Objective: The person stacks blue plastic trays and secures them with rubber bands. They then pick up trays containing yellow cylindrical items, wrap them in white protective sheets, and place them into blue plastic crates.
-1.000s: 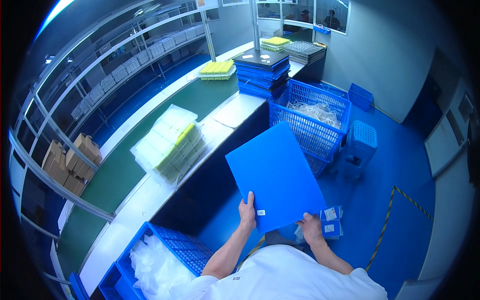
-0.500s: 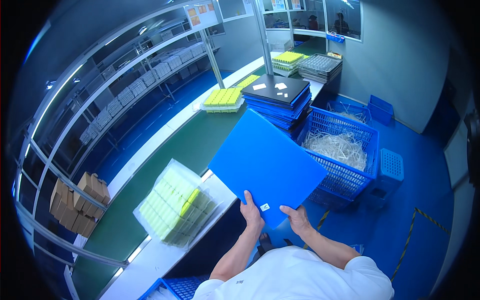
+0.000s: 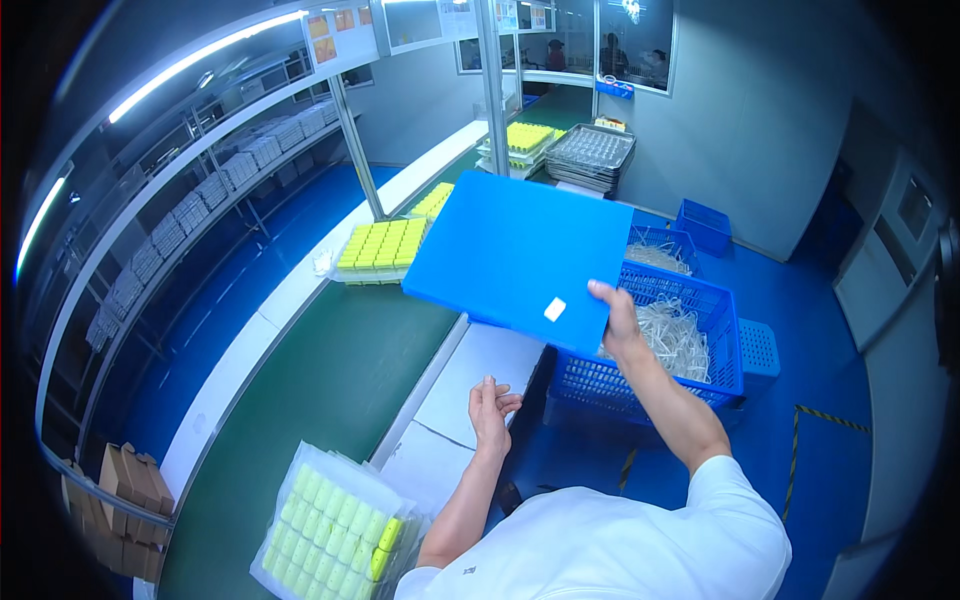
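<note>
1. A flat blue sheet [image 3: 520, 250] is held out in front of the person, its broad face up and a small white label [image 3: 555, 309] near its lower edge. What bears it from below is hidden, so I cannot tell whether it rests on anything.
2. The right hand [image 3: 622, 318] grasps the sheet at its near right corner, thumb on the upper face; the fingers beneath are hidden. Most of the sheet extends forward and to the left of this hand.
3. The left hand [image 3: 490, 410] has nothing in its grasp: it is apart from the sheet, nearer the body, fingers loosely curled above the white bench top [image 3: 485, 375].
4. Just left of the sheet's left corner sits a tray of yellow pieces [image 3: 380, 248], beside the green belt [image 3: 330, 350].
5. Under and beyond the right forearm stands a blue lattice crate [image 3: 595, 380] full of clear strips [image 3: 680, 340], with a blue stool [image 3: 760, 350] to its right.
6. Nearer the body, left of the left forearm, is a clear-tray stack of yellow-green pieces [image 3: 330, 525].
7. Farther off, beyond the sheet, dark trays [image 3: 592, 150] are stacked.
</note>
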Motion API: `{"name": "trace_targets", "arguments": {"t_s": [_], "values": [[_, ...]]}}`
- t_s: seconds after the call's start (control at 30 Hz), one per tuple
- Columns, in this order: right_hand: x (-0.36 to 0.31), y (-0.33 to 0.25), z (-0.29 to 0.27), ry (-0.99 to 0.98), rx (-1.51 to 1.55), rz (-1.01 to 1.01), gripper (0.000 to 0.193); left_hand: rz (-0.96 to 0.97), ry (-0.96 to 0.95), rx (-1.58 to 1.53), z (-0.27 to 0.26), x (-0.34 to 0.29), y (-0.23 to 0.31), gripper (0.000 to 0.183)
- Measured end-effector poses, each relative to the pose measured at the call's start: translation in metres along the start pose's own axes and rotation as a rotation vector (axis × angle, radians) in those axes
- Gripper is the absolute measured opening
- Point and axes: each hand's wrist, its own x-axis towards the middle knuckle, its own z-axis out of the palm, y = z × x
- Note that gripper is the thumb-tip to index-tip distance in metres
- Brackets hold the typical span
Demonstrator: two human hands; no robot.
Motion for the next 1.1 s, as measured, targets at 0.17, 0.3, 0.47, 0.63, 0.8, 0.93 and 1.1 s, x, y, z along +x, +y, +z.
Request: {"name": "trace_targets", "arguments": {"t_s": [0.17,0.3,0.47,0.63,0.8,0.93,1.1], "values": [[0.123,-0.031,0.003,-0.044,0.101,-0.032,0.06,-0.171,0.126,0.01,-0.035,0.015,-0.029,0.033],[0.191,-0.041,-0.017,-0.029,0.102,0.005,0.058,-0.245,0.199,0.072,-0.065,0.016,-0.051,0.033],[0.229,-0.001,-0.054,0.089,0.002,0.175,0.052,-0.23,0.313,0.14,-0.09,0.021,-0.058,0.032],[0.235,0.013,-0.093,0.143,-0.052,0.289,0.048,-0.269,0.382,0.178,-0.088,0.01,-0.074,0.033],[0.244,0.001,-0.101,0.096,-0.201,0.334,0.048,-0.321,0.381,0.275,-0.07,0.001,-0.102,0.038],[0.243,-0.003,-0.095,0.034,-0.492,0.405,0.052,-0.339,0.37,0.359,-0.049,-0.008,-0.114,0.043],[0.249,-0.012,-0.109,-0.007,-0.648,0.461,0.058,-0.357,0.359,0.441,-0.025,-0.021,-0.129,0.046]]}}
